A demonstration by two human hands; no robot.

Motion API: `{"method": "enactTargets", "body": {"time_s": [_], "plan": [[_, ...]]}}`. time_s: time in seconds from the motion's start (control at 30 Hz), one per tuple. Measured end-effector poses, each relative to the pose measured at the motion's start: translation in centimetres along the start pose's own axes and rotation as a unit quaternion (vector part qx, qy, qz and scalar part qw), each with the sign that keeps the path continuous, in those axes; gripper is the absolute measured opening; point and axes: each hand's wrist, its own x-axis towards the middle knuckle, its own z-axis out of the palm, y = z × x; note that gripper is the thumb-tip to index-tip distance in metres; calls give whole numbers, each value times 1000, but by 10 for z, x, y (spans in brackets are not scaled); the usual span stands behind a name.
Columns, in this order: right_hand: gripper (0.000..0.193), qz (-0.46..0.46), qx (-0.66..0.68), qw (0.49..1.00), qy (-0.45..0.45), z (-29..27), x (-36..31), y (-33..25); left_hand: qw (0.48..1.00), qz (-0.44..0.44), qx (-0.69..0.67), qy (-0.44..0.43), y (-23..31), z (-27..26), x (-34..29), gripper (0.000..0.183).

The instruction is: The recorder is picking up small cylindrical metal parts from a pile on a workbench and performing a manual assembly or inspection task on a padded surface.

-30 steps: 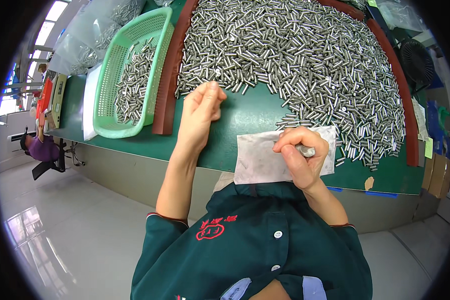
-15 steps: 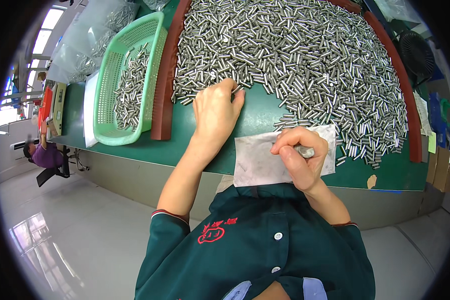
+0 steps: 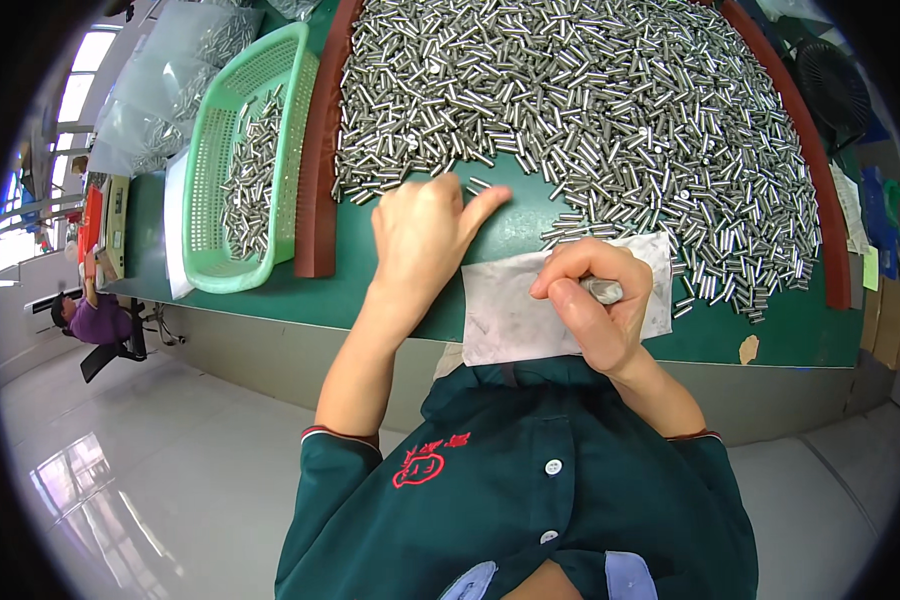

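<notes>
1. Since the earlier frame, the left hand (image 3: pixel 420 228) has swung its thumb away from the forefinger, toward the right; the right hand (image 3: pixel 602 305) keeps nearly the same place, and the basket sits slightly farther left.
2. Nearest, right of centre, the right hand is closed around a small greyish object (image 3: pixel 602 291), over a stained white sheet (image 3: pixel 510 318) at the table's near edge. What that object is, I cannot tell; its visible part runs left to right, dipping slightly rightward.
3. Left of the sheet, near the frame's centre, the left hand is curled, back upward and thumb out. Its fingertips are hidden, so I cannot tell whether it grasps anything.
4. Just beyond that thumb, on the green table (image 3: pixel 355 250), lies a loose pin (image 3: pixel 480 184), its long axis roughly left to right, right end lower.
5. Metal pins (image 3: pixel 570 110) fill the upper centre and upper right, lying flat for the most part, with axes in every direction and a few round ends facing up.
6. Past a brown bar (image 3: pixel 316 200), at upper left, the green basket (image 3: pixel 206 170) holds a smaller lot, also pointing variously. Judging by amounts, far more pins remain outside it than within.
</notes>
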Motion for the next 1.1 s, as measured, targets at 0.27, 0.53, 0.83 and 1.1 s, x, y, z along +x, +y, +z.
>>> {"method": "enactTargets", "body": {"time_s": [0.27, 0.53, 0.83, 1.1], "plan": [[11, 32, -14, 999, -4, -1, -1, 1, 998, 23, 55, 10, 14, 8, 11, 21], [12, 26, -9, 999, -20, -2, 0, -3, 998, 46, 52, -9, 9, 0, 5, 12], [7, 0, 38, 999, 14, -1, 0, 3, 857, -80, -503, -78, -2, 9, 1, 12], [8, -5, 37, 999, 20, 2, 2, 3, 608, -142, -761, -177, -18, 11, 0, 9]]}}
